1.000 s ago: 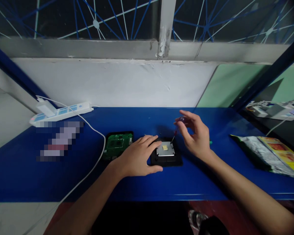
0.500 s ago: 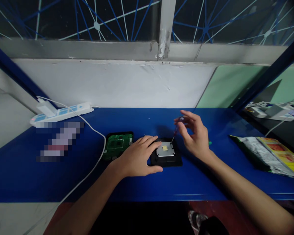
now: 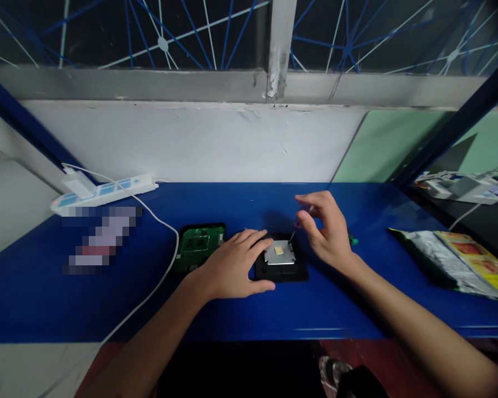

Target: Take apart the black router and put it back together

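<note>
A black casing lies on the blue table, with a silver metal plate in it that bears a small pale yellow square pad. My left hand rests on the casing's left side, fingers apart, fingertips at the plate's upper left edge. Above and right of the plate, my right hand is closed on a screwdriver with a clear purplish handle. Its thin shaft slants down to the plate's upper right corner. A green circuit board in a black housing lies left of the casing, partly behind my left hand.
A white power strip with a plugged-in charger stands at the back left. Its white cable curves down beside the circuit board. A silver and yellow packet lies on the right. A small green item is behind my right wrist.
The fingers of my right hand have curled in around the screwdriver handle, and the index finger has come down. My left hand is almost unmoved. More of the small green item shows.
</note>
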A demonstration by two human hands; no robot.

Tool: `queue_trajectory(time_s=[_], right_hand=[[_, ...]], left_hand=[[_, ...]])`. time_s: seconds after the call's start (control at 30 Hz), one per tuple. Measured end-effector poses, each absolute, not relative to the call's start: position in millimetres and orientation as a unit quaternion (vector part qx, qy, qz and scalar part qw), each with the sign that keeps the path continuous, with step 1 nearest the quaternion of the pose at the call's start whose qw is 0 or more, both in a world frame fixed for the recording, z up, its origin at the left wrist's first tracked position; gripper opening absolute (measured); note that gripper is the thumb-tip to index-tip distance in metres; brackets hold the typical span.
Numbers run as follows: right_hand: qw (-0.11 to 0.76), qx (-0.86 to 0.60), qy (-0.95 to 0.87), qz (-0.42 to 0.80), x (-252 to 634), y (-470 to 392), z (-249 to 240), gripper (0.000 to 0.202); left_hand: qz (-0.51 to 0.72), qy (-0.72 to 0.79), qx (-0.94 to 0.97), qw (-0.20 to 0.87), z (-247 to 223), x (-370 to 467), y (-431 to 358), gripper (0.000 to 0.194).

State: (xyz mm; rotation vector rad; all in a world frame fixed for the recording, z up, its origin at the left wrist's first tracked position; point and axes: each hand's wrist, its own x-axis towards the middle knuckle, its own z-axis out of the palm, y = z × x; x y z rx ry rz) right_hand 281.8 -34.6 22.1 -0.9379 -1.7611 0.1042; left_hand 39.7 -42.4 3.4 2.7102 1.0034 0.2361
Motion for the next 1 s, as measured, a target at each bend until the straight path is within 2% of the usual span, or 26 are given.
queue_trajectory(time_s=[0.3, 0.47, 0.6, 0.8, 1.0], right_hand=[[0.593, -0.391, -0.7, 0.077, 283.2, -31.2, 23.2, 0.012], [0.579, -0.421, -0.691, 0.099, 280.9, -37.1, 22.6, 0.027], [0.559, -0.405, -0.715, 0.11, 281.0, -37.4, 21.0, 0.025], [0.564, -0.408, -0.717, 0.033, 281.4, -33.3, 20.7, 0.027], [0.554, -0.424, -0.709, 0.107, 280.8, -36.6, 20.3, 0.033]], left_hand=[[0.079, 0.339, 0.93, 0.115, 3.1, 39.0, -41.3, 0.084], [0.069, 0.345, 0.928, 0.119, 3.7, 39.4, -41.7, 0.085], [0.065, 0.345, 0.929, 0.116, 5.5, 40.1, -42.1, 0.084], [0.08, 0.337, 0.931, 0.114, 4.5, 40.1, -42.3, 0.083], [0.072, 0.344, 0.929, 0.118, 5.7, 40.7, -42.1, 0.084]])
